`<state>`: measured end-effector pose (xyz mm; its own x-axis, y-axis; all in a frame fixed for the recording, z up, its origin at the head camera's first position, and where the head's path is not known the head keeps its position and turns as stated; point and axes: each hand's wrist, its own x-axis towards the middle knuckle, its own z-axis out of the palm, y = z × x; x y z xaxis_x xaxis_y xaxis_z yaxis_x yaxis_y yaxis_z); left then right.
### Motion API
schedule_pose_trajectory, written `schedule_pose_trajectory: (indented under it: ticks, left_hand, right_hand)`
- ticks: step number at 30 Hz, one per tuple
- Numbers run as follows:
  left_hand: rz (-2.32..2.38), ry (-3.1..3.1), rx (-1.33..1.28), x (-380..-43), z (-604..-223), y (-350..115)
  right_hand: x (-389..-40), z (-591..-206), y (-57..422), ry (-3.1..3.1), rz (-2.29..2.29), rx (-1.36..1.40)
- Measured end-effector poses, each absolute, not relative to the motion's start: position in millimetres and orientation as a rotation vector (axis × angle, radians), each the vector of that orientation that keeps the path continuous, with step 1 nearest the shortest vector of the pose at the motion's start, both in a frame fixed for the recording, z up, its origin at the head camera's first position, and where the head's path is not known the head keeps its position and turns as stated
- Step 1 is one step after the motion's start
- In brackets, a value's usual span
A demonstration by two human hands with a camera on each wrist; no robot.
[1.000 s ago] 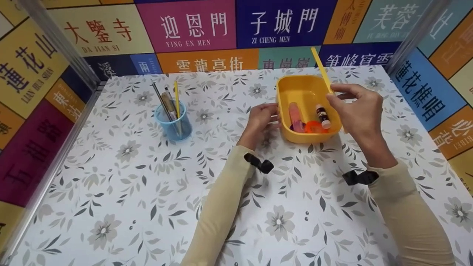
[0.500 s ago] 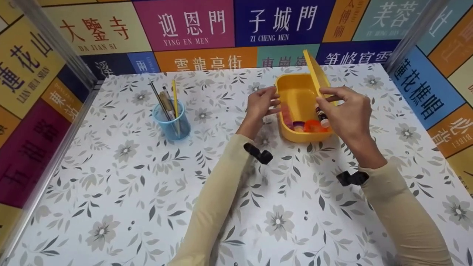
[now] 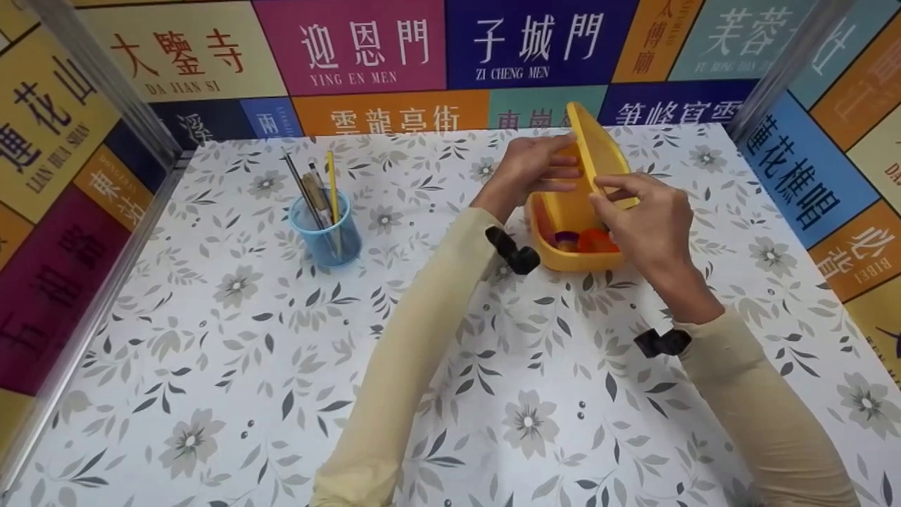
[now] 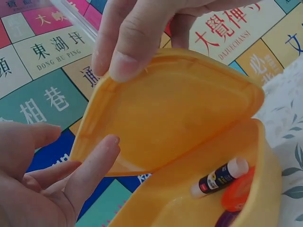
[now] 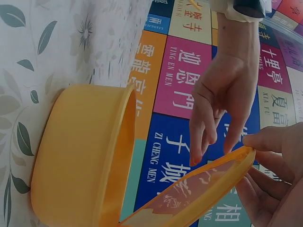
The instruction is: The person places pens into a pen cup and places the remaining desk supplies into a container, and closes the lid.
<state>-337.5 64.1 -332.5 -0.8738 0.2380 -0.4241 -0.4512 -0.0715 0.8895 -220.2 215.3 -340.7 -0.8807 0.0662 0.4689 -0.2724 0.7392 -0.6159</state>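
Observation:
My right hand [image 3: 647,225] pinches the edge of a yellow lid [image 3: 607,151], thumb on one face and fingers on the other. The lid stands tilted over a yellow plastic box [image 3: 577,262], its lower edge close to the box rim in the right wrist view. My left hand [image 3: 531,169] is beside the lid's far side, fingers loosely spread, holding nothing. Inside the box, the left wrist view shows a glue stick [image 4: 220,178], an orange-red translucent round thing [image 4: 238,191] and a purple piece [image 4: 226,219]. The lid and right hand hide part of the box's inside in the head view.
A light blue cup [image 3: 325,236] with several pencils and pens stands to the left on the flowered tablecloth [image 3: 232,352]. Panels with printed characters [image 3: 352,46] wall in the back and both sides of the table.
My right hand has brought the lid leftward over the box, tilting it further. My left hand has left the box's left side and moved up and right towards the lid.

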Motion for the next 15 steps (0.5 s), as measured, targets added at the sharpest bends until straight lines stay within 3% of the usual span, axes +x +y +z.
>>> schedule_pose_trajectory:
  ticks: [15]
  left_hand:
    - [1.909, 1.802, -0.245, -343.4, -325.3, 68.9]
  right_hand:
    - [-220.2, -344.5, 212.4, -2.485, 0.988, 0.193]
